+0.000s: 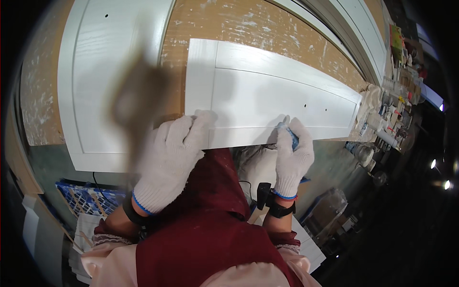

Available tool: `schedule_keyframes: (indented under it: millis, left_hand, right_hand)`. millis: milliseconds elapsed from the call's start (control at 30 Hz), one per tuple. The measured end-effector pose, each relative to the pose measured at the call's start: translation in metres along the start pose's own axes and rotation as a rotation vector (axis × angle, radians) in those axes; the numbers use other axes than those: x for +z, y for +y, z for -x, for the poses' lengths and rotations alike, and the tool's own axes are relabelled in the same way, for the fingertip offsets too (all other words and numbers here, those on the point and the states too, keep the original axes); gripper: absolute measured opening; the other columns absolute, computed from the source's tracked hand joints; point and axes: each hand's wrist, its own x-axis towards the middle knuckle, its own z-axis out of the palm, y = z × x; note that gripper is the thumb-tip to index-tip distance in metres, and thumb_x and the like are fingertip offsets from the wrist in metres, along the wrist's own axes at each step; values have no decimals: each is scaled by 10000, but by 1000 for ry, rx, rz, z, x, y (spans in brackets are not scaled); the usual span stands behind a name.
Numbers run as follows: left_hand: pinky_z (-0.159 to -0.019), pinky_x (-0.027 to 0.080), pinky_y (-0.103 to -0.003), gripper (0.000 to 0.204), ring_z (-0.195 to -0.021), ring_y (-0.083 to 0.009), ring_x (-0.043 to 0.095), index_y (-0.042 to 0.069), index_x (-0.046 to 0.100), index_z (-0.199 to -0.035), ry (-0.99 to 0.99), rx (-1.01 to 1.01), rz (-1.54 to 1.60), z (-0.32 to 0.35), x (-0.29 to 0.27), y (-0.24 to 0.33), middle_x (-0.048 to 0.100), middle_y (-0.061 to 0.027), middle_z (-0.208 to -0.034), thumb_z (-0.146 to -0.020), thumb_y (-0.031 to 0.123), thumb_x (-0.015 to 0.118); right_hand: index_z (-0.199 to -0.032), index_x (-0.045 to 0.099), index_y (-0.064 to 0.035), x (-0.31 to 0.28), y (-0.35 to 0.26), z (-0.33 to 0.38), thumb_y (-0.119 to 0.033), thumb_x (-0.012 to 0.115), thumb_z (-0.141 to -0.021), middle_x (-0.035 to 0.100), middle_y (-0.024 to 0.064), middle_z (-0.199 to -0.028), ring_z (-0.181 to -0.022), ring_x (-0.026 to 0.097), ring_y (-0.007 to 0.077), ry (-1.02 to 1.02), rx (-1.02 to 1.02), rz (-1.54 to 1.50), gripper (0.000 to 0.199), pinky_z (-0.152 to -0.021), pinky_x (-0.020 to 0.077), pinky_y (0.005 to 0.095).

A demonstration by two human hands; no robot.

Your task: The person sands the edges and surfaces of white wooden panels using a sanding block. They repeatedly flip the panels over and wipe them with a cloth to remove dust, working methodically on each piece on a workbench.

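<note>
A long white panel (267,95), like a cabinet door with a raised frame and small dark holes, lies across the bench in front of me. My left hand (169,158), in a white knitted glove, rests on its near left corner with fingers stretched over the edge. At the near edge, toward the right, my gloved right hand (294,160) is closed round a small blue thing (293,138). Most of that thing is hidden by the fingers, so its kind cannot be made out.
Another white panel (114,57) lies to the left on the paint-marked brown bench (210,21). A blurred dark shape (136,95) hangs close to the camera. Bottles and clutter (392,115) stand at the right; a blue plastic crate (91,193) sits low at the left.
</note>
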Motion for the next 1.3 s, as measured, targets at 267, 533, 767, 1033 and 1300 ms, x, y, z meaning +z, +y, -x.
schedule_keyframes:
  millis: [267, 533, 767, 1033, 1300]
  left_hand:
    - [-809, 517, -358, 776, -1008, -200, 593, 166, 565, -1316, -16, 6, -15, 3, 0, -4, 579, 7, -1161, -598, 209, 855]
    - [-854, 521, -364, 809, -1004, -230, 614, 154, 538, -1351, 30, 21, 12, 4, 3, -6, 599, -30, -1164, -605, 195, 847]
    - [-803, 506, -342, 890, -952, -207, 587, 86, 464, -1438, 16, 55, 30, 1, 0, -6, 571, -55, -1108, -619, 171, 802]
    - [-846, 514, -371, 895, -996, -252, 606, 83, 474, -1419, 30, 37, 59, 4, 5, -9, 600, -60, -1139, -606, 159, 840]
    - [-881, 491, -402, 853, -1053, -289, 576, 87, 480, -1410, 3, -8, 79, 7, 8, -4, 589, -67, -1194, -638, 185, 828]
  right_hand:
    - [-1135, 713, -98, 4, -2, 1, -247, 723, -869, 728, 112, -1014, -863, 702, 237, -53, 23, -45, 305, -816, 538, 321]
    - [-1184, 675, -50, 7, -43, 17, -153, 706, -882, 686, 143, -1029, -900, 671, 244, -196, -160, -13, 320, -796, 536, 351]
    - [-1194, 637, -65, 31, -67, 34, -64, 691, -808, 662, 133, -1022, -863, 651, 327, -347, -456, -134, 390, -735, 541, 408]
    - [-1167, 680, -60, 10, -49, 16, -150, 684, -865, 679, 154, -1017, -871, 666, 320, -228, -319, 24, 315, -753, 546, 408]
    - [-1148, 685, -12, -31, -9, 21, -180, 689, -898, 698, 145, -997, -840, 665, 203, -181, 35, -136, 302, -786, 525, 303]
